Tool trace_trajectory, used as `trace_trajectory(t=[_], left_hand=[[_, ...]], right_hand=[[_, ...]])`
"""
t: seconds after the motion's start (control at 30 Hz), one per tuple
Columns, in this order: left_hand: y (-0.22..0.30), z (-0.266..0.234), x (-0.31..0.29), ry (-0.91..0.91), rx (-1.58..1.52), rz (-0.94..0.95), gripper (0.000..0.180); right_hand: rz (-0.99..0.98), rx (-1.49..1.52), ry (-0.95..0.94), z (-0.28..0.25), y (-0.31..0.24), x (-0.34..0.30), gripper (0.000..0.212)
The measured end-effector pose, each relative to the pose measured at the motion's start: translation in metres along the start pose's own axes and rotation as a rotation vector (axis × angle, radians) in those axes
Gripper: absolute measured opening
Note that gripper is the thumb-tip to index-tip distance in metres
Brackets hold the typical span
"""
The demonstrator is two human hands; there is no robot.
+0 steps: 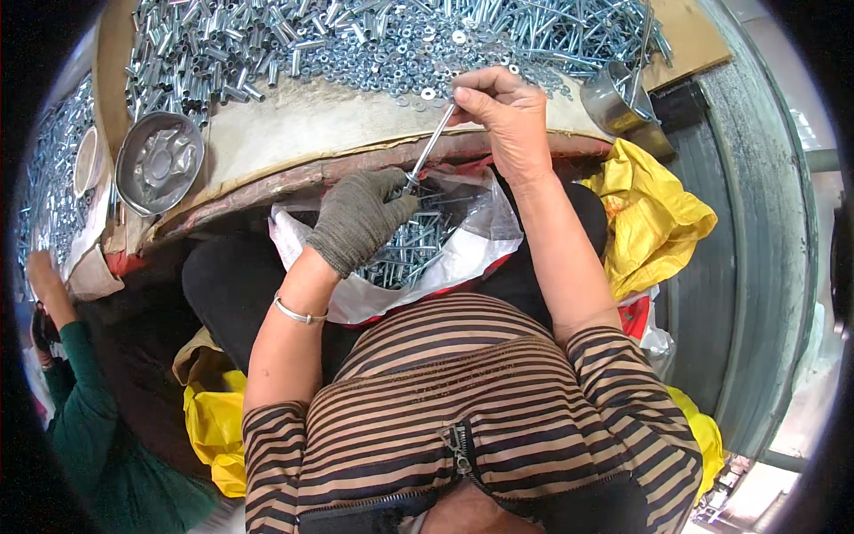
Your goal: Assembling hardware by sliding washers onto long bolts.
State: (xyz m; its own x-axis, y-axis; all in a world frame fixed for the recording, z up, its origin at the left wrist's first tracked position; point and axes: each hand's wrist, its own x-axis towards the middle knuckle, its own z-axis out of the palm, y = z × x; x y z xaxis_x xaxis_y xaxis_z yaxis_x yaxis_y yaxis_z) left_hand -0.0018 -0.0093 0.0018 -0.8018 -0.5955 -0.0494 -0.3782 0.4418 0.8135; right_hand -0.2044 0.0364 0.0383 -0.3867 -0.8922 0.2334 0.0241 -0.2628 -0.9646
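Note:
My left hand (360,218), in a grey knitted glove, is closed around the lower end of a long shiny metal bolt (432,144). The bolt slants up to my bare right hand (507,116), whose thumb and fingers pinch its upper tip. Whether a small part sits between those fingertips is hidden. Below the glove, a white plastic bag (485,222) lies open on my lap with many metal bolts (414,245) inside. Just beyond my right hand, loose washers (428,93) lie along the front of a heap on the worktable.
Metal sleeves (222,44) and long bolts (569,31) are heaped across the table (294,116). A metal bowl (160,165) stands left, a metal cup (614,98) right. Yellow sacks (654,218) flank me. At far left, a green-sleeved co-worker (89,418) reaches toward another heap.

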Motion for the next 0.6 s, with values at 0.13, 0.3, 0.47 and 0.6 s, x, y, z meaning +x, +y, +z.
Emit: trace_trajectory(t=[0.13, 0.3, 0.47, 0.6], left_hand=[[-0.002, 0.004, 0.000, -0.027, -0.105, 0.076, 0.028], [0.006, 0.003, -0.003, -0.140, -0.448, -0.036, 0.025], [0.008, -0.003, -0.004, -0.245, -0.617, -0.091, 0.025], [0.005, 0.001, -0.003, -0.134, -0.403, -0.019, 0.024]], right_hand=[[-0.015, 0.025, -0.010, 0.006, -0.001, -0.006, 0.012], [-0.174, -0.042, 0.089, 0.013, -0.002, -0.010, 0.007], [-0.133, -0.011, 0.025, 0.014, -0.002, -0.007, 0.005], [-0.495, -0.551, -0.008, 0.009, 0.000, -0.003, 0.008]])
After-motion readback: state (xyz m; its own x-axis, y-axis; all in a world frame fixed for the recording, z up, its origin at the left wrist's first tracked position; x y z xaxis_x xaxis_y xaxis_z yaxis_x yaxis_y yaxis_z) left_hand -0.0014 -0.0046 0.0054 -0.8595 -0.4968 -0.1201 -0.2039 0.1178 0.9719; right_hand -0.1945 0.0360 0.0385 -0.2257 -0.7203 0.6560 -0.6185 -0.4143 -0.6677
